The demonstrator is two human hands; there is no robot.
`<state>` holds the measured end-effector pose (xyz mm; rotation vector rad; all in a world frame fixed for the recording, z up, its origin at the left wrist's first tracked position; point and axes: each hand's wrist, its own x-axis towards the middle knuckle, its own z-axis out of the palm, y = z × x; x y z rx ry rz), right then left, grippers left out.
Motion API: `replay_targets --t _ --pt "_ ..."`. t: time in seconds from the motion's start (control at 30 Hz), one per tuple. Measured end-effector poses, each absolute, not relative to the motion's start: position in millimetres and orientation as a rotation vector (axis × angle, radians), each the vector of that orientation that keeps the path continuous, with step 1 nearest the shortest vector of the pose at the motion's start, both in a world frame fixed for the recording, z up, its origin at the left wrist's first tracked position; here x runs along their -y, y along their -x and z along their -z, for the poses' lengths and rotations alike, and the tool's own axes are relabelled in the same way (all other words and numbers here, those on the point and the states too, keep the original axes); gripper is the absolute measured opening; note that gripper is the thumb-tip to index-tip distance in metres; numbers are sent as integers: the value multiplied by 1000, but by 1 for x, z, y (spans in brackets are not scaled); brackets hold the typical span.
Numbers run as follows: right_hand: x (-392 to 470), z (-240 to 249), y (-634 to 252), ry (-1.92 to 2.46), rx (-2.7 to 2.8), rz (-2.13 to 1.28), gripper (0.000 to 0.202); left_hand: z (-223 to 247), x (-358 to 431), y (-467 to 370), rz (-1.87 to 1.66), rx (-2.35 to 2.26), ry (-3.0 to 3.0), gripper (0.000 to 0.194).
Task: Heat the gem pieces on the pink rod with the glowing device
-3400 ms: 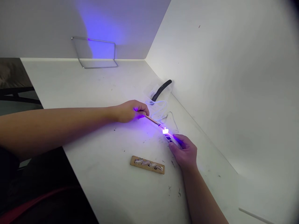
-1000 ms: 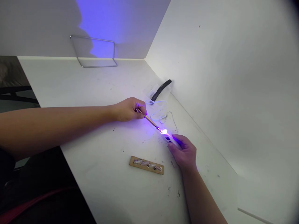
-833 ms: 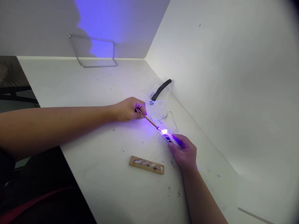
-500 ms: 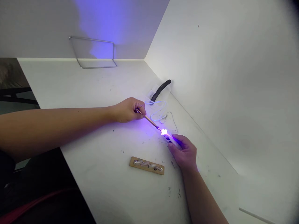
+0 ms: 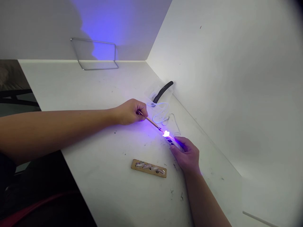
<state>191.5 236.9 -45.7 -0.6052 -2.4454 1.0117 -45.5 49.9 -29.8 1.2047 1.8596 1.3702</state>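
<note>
Between the fingers of my left hand (image 5: 132,112) is a thin copper-coloured rod (image 5: 152,122), slanting down to the right. My right hand (image 5: 187,153) is closed around a small white lamp (image 5: 176,143) with dark marks on its side. Bright violet-white light (image 5: 166,133) glows where the rod's tip meets the lamp's end, and the glare hides whatever is at the tip. Nearer to me, a brown strip (image 5: 134,167) lies on the table with several pale, shiny pieces in a row on it.
Behind my hands, a curved black-handled tool (image 5: 163,92) rests by a clear container, beside a looped white cable (image 5: 158,119). A bent wire frame (image 5: 100,68) leans at the back wall. White panels stand behind and to the right; the white table (image 5: 106,183) ends at the left.
</note>
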Motion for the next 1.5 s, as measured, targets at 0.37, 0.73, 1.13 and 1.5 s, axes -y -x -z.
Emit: replay_targets --t 0.37,0.73,1.13,1.5 --pt "-236 45 -191 604 2451 -998 27 32 -50 46 -1377 -1846 -1177 10" --pt "-237 45 -191 603 2460 -1000 28 24 -49 45 -1337 -1901 -1212 13" --pt "-238 45 -191 587 2488 -981 28 24 -48 44 -1328 -1878 -1201 12" --pt "-238 47 -191 588 2446 -1004 29 26 -49 45 -1357 -1879 -1203 12"
